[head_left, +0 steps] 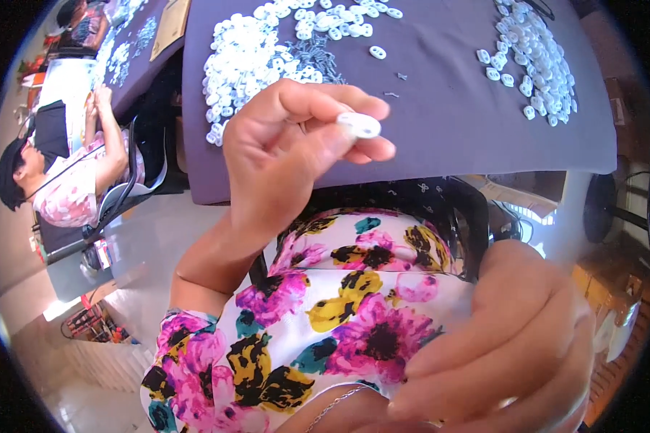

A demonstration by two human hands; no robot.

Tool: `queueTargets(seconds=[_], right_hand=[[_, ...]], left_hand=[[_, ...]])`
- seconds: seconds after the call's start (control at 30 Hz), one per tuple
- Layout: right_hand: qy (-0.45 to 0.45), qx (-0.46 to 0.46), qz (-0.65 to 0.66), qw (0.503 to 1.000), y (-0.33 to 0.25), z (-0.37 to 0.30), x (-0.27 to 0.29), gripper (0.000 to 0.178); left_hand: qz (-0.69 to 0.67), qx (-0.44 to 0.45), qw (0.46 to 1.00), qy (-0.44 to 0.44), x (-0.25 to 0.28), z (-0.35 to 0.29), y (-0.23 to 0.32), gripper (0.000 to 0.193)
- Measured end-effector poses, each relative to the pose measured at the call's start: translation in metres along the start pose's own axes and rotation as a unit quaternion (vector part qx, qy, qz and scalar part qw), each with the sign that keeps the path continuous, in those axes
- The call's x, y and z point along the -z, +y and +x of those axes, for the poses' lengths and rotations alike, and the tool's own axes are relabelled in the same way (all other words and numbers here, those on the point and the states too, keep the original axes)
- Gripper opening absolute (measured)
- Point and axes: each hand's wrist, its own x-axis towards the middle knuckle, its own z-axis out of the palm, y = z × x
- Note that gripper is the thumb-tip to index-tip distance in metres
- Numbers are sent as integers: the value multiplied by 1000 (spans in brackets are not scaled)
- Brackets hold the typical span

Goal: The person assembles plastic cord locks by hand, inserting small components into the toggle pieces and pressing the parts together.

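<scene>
Over the near edge of the dark table, my left hand (289, 144) is closed, pinching a white oval plastic piece (361, 125) between thumb and fingers. The piece has small openings in its face. My right hand (498, 346) is raised close to the camera at the lower right, blurred, its fingers bent and held together; whatever they hold, if anything, is hidden. Just beyond my left hand lies a large heap of similar white oval pieces (242, 61), with a pile of small grey screws (314, 59) beside it.
A second heap of white pieces (545, 65) covers the table's right side. One loose white piece (378, 52) and a stray screw (401, 76) lie between the heaps on the purple-grey tablecloth (440, 137). At the left, another person (72, 173) sits working at an adjoining table.
</scene>
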Motion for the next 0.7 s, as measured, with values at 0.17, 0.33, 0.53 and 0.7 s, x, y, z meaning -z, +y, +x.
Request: queueTargets(seconds=[0.17, 0.33, 0.53, 0.7], right_hand=[[-44, 16, 43, 998, 19, -8, -4, 27], [24, 39, -42, 998, 71, 4, -14, 16], [128, -295, 95, 942, 161, -7, -28, 8], [129, -317, 179, 922, 179, -8, -24, 15]], left_hand=[[-68, 110, 991, 23, 24, 6, -25, 5], [-103, 155, 982, 23, 29, 14, -44, 5], [-61, 151, 987, -18, 37, 11, -70, 15], [-38, 176, 984, -16, 36, 10, -67, 23]])
